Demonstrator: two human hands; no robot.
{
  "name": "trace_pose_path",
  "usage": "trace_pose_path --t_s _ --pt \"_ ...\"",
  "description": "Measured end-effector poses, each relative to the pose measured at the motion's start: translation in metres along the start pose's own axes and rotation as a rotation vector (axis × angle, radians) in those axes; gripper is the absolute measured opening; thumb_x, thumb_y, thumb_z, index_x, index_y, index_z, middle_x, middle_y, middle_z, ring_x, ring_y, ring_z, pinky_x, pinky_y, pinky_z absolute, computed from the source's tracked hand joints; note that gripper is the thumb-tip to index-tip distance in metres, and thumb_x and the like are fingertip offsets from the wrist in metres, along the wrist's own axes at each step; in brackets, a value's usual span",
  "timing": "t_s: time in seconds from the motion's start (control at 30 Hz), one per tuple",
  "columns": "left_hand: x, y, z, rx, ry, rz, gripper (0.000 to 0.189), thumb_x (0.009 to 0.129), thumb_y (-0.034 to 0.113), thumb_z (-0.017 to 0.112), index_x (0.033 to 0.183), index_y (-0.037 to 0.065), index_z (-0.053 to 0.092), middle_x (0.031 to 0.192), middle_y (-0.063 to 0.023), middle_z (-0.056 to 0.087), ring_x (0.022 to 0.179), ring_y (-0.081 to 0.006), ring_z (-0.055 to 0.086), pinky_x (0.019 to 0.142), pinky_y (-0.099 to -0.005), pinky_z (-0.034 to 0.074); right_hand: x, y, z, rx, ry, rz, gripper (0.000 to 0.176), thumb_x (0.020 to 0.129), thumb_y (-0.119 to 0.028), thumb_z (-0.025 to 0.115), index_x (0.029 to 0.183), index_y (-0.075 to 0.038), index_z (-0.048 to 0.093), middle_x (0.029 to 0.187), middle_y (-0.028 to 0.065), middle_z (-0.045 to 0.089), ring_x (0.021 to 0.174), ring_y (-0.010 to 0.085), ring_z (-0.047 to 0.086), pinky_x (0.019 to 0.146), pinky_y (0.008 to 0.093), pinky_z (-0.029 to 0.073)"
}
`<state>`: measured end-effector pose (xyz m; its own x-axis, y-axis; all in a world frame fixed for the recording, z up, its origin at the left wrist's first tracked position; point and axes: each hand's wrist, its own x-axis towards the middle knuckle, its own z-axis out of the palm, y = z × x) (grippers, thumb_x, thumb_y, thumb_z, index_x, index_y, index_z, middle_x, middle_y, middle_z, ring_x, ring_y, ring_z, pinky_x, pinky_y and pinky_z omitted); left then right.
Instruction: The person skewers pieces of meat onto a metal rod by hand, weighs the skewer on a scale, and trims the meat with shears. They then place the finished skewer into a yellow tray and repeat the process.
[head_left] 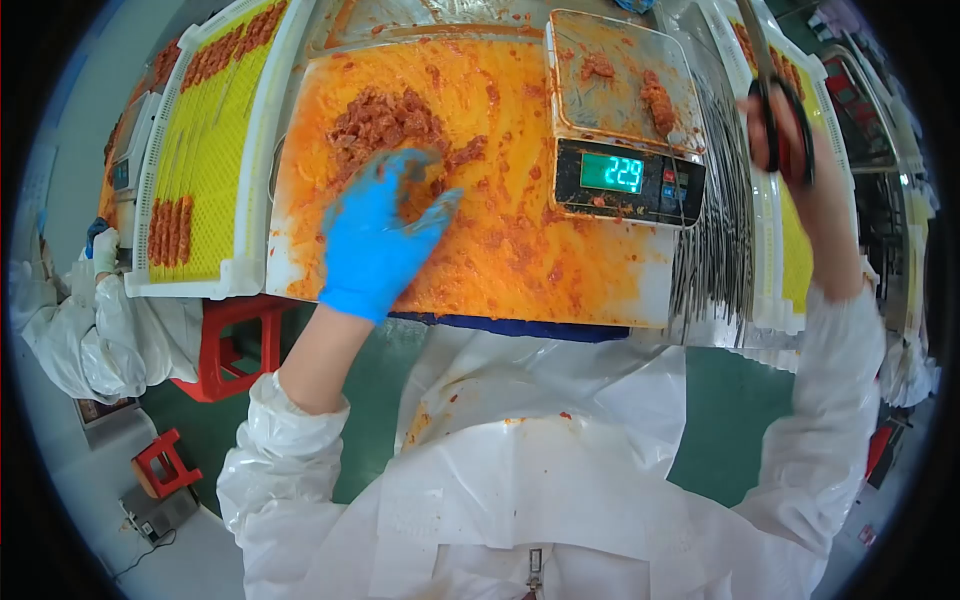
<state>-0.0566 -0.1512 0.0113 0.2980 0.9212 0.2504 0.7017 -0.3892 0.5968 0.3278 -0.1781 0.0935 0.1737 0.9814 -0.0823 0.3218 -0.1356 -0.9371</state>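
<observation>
My left hand [385, 235], in a blue glove, rests at the near edge of a pile of marinated meat pieces [385, 120] on an orange-smeared white board [480, 270]. Its thumb is spread from the fingers, and the fingertips are partly hidden against the meat. Up at the right, my bare right hand [785, 135] holds scissors with black and red handles, their blades [755, 35] pointing away from me. Between the hands, a digital scale [628, 180] reads 22.9. Its tray bears a small meat scrap [597, 67] and a longer lump of meat [656, 103].
Metal skewers [712, 220] lie right of the scale. A white crate [250, 200] at left has a yellow mesh mat with meat skewers [170, 232]; another crate [765, 240] stands at right. A co-worker's gloved hand [103, 248] and red stools [240, 345] show at left.
</observation>
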Motion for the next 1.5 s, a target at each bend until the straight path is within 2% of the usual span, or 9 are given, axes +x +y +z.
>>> trace_pose_path --t_s 0.1,0.2,0.3,0.43,0.67,0.8,1.2,1.43,1.5 --pt "0.024 -0.008 0.019 0.179 0.137 0.208 0.028 0.078 0.020 0.070 0.104 0.014 0.063 0.096 -0.0098 0.063 0.089 -0.0256 0.061 0.071 -0.0401 0.049 -0.077 0.005 0.052 0.295 -0.054 0.066 0.039 0.092 -0.036 0.056 0.100 0.002 0.063 0.074 0.0014 0.058 0.058 0.0065 0.053 0.050 0.0184 0.040" --pt "0.045 -0.004 0.020 0.228 -0.157 0.088 0.023 0.079 0.019 0.071 0.099 0.010 0.065 0.089 -0.0065 0.065 0.082 -0.0213 0.063 0.068 -0.0352 0.050 -0.119 0.021 0.099 0.438 -0.158 0.206 0.033 0.090 -0.028 0.060 0.101 0.003 0.061 0.073 0.0046 0.060 0.053 0.0087 0.054 0.044 0.0189 0.037" --pt "0.056 -0.003 0.010 -0.545 -0.280 -0.224 0.017 0.081 0.015 0.071 0.094 0.005 0.066 0.087 -0.0038 0.066 0.072 -0.0145 0.061 0.065 -0.0285 0.049 -0.141 0.030 0.127 0.463 -0.269 0.379 0.051 0.092 -0.045 0.055 0.103 0.005 0.060 0.077 0.0044 0.058 0.065 0.0113 0.055 0.056 0.0219 0.045" --pt "0.071 0.031 -0.010 -0.708 -0.266 -0.170 0.018 0.084 0.008 0.068 0.100 -0.001 0.065 0.086 -0.0024 0.065 0.071 -0.0086 0.058 0.064 -0.0235 0.047 -0.143 0.033 0.153 0.690 -0.372 0.300 0.056 0.091 -0.047 0.056 0.116 0.003 0.055 0.093 0.0065 0.060 0.080 0.0140 0.058 0.071 0.0276 0.048" --pt "0.085 0.106 -0.007 -0.591 -0.278 0.075 0.030 0.085 0.005 0.065 0.114 0.002 0.062 0.082 -0.0021 0.062 0.067 -0.0086 0.054 0.061 -0.0224 0.045 -0.110 0.026 0.165 0.926 -0.352 0.155 0.017 0.094 -0.023 0.050 0.085 -0.009 0.044 0.078 -0.0025 0.044 0.064 0.0033 0.039 0.053 0.0175 0.031" --pt "0.096 0.120 0.001 -0.423 -0.266 0.075 0.050 0.088 0.012 0.063 0.136 0.010 0.047 0.085 -0.0025 0.061 0.073 -0.0098 0.056 0.063 -0.0223 0.046 -0.093 0.024 0.155 0.896 -0.281 0.038 0.023 0.094 -0.026 0.052 0.080 -0.009 0.044 0.073 -0.0041 0.041 0.064 0.0035 0.037 0.054 0.0197 0.030" --pt "0.122 0.130 0.009 -0.409 -0.282 0.194 0.060 0.086 0.008 0.064 0.140 0.010 0.040 0.087 -0.0042 0.062 0.072 -0.0097 0.056 0.063 -0.0235 0.047 -0.074 0.017 0.112 0.470 -0.181 0.117 0.043 0.089 -0.042 0.062 0.088 0.000 0.061 0.066 0.0012 0.052 0.058 0.0097 0.050 0.054 0.0251 0.040" --pt "0.097 0.107 -0.003 -0.507 -0.218 -0.004 0.029 0.085 0.004 0.063 0.113 0.003 0.060 0.079 -0.0024 0.061 0.065 -0.0084 0.053 0.058 -0.0223 0.044 -0.063 0.011 0.101 0.723 -0.200 0.217 0.051 0.090 -0.051 0.056 0.091 0.000 0.062 0.067 0.0042 0.057 0.058 0.0151 0.057 0.055 0.0275 0.047" --pt "0.055 0.074 0.004 -0.492 -0.265 -0.176 0.022 0.084 0.002 0.061 0.107 0.002 0.061 0.081 -0.0033 0.062 0.067 -0.0095 0.054 0.060 -0.0233 0.045 -0.057 0.014 0.106 1.025 -0.391 0.290 0.082 0.084 -0.073 0.043 0.104 0.004 0.059 0.088 0.0097 0.059 0.081 0.0216 0.060 0.079 0.0338 0.048"
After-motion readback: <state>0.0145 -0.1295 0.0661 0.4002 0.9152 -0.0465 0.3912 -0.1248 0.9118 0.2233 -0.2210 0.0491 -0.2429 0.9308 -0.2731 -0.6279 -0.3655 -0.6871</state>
